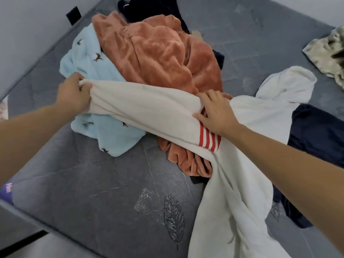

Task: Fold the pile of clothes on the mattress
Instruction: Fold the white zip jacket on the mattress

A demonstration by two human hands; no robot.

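A white fleece garment with red stripes [149, 107] is stretched across the pile of clothes on the grey mattress [93, 192]. My left hand [74, 94] grips its left end in a fist. My right hand [214, 112] clutches the bunched fabric by the red stripes. The rest of the white garment trails down to the lower right. Under it lie a fluffy orange garment [158, 53] and a light blue fleece piece with small dark figures [89, 58].
Dark clothes [145, 8] lie at the back of the pile. A navy garment [316, 131] rests at the right and a camouflage piece [331, 51] at the far right. The mattress edge runs along the lower left, by a wall.
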